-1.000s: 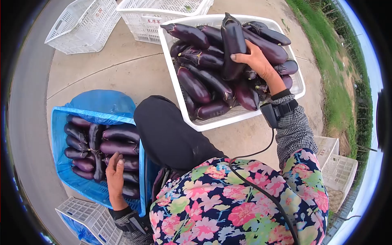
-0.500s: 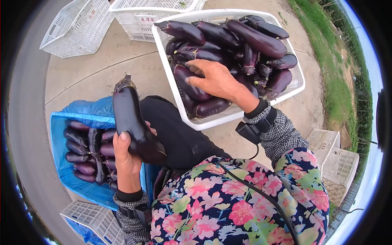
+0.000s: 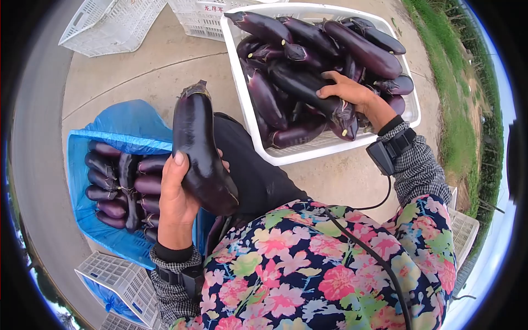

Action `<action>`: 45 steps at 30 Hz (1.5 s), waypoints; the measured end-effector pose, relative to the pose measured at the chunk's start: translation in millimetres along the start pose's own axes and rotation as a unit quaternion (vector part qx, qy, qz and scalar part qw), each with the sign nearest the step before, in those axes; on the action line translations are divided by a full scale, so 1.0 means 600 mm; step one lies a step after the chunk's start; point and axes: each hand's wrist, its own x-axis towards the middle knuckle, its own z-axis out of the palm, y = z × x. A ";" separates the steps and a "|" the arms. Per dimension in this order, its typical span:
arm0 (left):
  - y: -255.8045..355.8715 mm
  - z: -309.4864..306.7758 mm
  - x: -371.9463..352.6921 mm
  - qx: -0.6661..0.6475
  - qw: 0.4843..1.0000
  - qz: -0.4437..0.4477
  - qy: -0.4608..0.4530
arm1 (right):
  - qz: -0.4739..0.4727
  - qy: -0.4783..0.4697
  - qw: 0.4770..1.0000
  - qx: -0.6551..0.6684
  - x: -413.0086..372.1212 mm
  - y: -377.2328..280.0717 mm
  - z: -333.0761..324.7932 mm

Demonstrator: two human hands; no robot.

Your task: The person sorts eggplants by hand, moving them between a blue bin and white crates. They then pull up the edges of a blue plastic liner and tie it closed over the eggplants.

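Left hand (image 3: 179,201): fingers wrapped around one eggplant (image 3: 198,132), thumb across the near face, fingertips showing past its right side. Eggplant is stem up, left of frame centre, in front of my black trouser leg (image 3: 256,170).

Right hand (image 3: 356,94): upper right of frame, inside the white plastic crate (image 3: 283,160), on a second eggplant (image 3: 294,82) near its stem end. Thumb and index spread apart over the skin; other fingers hidden, so can't tell if it's a firm grip. That one slants across the pile, calyx to lower right.

Blue-lined crate (image 3: 88,223), lower left of frame: more eggplants (image 3: 100,164), laid mostly side by side, some partly hidden behind my left hand.

Two white mesh crates (image 3: 113,27) upper left, on concrete (image 3: 137,71).
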 end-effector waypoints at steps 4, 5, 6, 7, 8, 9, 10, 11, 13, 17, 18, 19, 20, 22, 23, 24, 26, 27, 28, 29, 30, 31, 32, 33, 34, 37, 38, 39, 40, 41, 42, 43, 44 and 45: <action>-0.018 0.040 0.053 0.015 0.999 -0.034 -0.032 | -0.063 -0.037 0.966 0.247 -0.109 0.012 -0.048; -0.024 0.065 0.069 0.009 0.999 -0.033 -0.013 | -0.065 -0.033 0.966 0.250 -0.121 0.020 -0.049; -0.025 0.085 0.082 0.017 0.999 -0.050 -0.013 | -0.110 -0.034 0.948 0.296 -0.131 0.029 -0.046; -0.025 0.085 0.093 0.021 0.996 -0.068 -0.052 | -0.154 -0.035 0.926 0.342 -0.135 0.032 -0.025; -0.028 0.103 0.105 0.026 0.992 -0.085 -0.091 | -0.158 -0.035 0.924 0.347 -0.141 0.029 -0.018; -0.032 0.123 0.114 0.047 0.991 -0.063 -0.113 | -0.210 -0.022 0.913 0.350 -0.150 0.014 -0.011; -0.040 0.124 0.123 0.074 0.989 -0.073 -0.101 | -0.261 -0.007 0.899 0.351 -0.159 -0.001 -0.002; -0.039 0.128 0.121 0.109 0.989 -0.048 -0.083 | -0.276 -0.008 0.897 0.346 -0.168 -0.013 0.004; -0.027 0.130 0.115 0.144 0.987 -0.019 -0.067 | -0.337 0.007 0.890 0.307 -0.166 -0.031 0.031; -0.014 0.061 0.099 -0.091 0.946 -0.171 -0.261 | -0.390 -0.145 0.881 0.226 -0.173 -0.066 0.121; -0.020 0.042 0.087 -0.189 0.898 -0.200 -0.342 | -0.472 -0.119 0.872 0.051 -0.172 -0.079 0.140; -0.029 0.017 0.063 -0.268 0.887 -0.194 -0.321 | -0.549 -0.068 0.829 -0.081 -0.165 -0.089 0.161; -0.036 -0.004 0.043 -0.352 0.866 -0.172 -0.312 | -0.566 -0.039 0.807 -0.168 -0.159 -0.088 0.183; -0.040 -0.046 -0.002 -0.435 0.841 -0.195 -0.258 | -0.640 -0.061 0.742 -0.188 -0.139 -0.096 0.211; -0.030 -0.055 -0.025 -0.401 0.864 -0.164 -0.255 | -0.641 -0.062 0.741 -0.188 -0.127 -0.096 0.221; -0.014 -0.061 -0.036 -0.367 0.885 -0.134 -0.252 | -0.661 -0.047 0.721 -0.203 -0.112 -0.091 0.225; 0.058 -0.131 0.002 -0.352 0.792 -0.485 -0.111 | -0.642 -0.057 0.739 -0.198 -0.097 -0.097 0.219; 0.056 -0.153 -0.030 -0.318 0.862 -0.378 -0.112 | -0.622 0.000 0.755 -0.208 -0.076 -0.096 0.208; 0.049 -0.174 -0.069 -0.277 0.917 -0.264 -0.110 | -0.572 0.047 0.788 -0.223 -0.049 -0.099 0.185; 0.041 -0.193 -0.108 -0.229 0.957 -0.146 -0.106 | -0.545 0.133 0.791 -0.244 -0.016 -0.094 0.160; 0.031 -0.207 -0.144 -0.177 0.979 -0.027 -0.097 | -0.473 0.154 0.839 -0.219 0.013 -0.092 0.127; 0.020 -0.214 -0.173 -0.121 0.985 0.091 -0.083 | -0.426 0.198 0.854 -0.222 0.045 -0.086 0.090; 0.014 -0.218 -0.188 -0.061 0.974 0.207 -0.068 | -0.383 0.235 0.850 -0.274 0.075 -0.080 0.055; 0.013 -0.167 -0.198 -0.076 0.966 0.241 0.059 | -0.330 0.253 0.856 -0.308 0.096 -0.078 0.030; 0.013 -0.115 -0.204 -0.091 0.940 0.272 0.183 | -0.305 0.230 0.865 -0.324 0.113 -0.079 0.012; 0.000 -0.169 -0.253 -0.136 0.910 0.221 0.323 | -0.282 0.128 0.850 -0.425 0.146 -0.063 0.018; -0.016 -0.196 -0.256 -0.136 0.906 0.223 0.333 | -0.261 0.085 0.833 -0.481 0.158 -0.051 0.020; -0.040 -0.245 -0.273 -0.153 0.903 0.214 0.341 | -0.238 0.072 0.792 -0.557 0.158 -0.044 0.041; -0.064 -0.277 -0.308 -0.168 0.895 0.210 0.357 | -0.270 0.098 0.739 -0.609 0.153 -0.037 0.056; -0.075 -0.281 -0.319 -0.158 0.893 0.206 0.367 | -0.295 0.125 0.734 -0.599 0.161 -0.027 0.062; -0.081 -0.282 -0.312 -0.148 0.887 0.210 0.383 | -0.315 0.136 0.728 -0.594 0.158 -0.025 0.057; -0.093 -0.300 -0.316 -0.126 0.874 0.231 0.408 | -0.309 0.127 0.734 -0.592 0.147 -0.036 0.061; -0.097 -0.306 -0.321 -0.065 0.851 0.261 0.452 | -0.329 0.126 0.736 -0.578 0.152 -0.030 0.058; -0.107 -0.317 -0.330 -0.059 0.825 0.259 0.499 | -0.318 0.117 0.742 -0.578 0.158 -0.028 0.047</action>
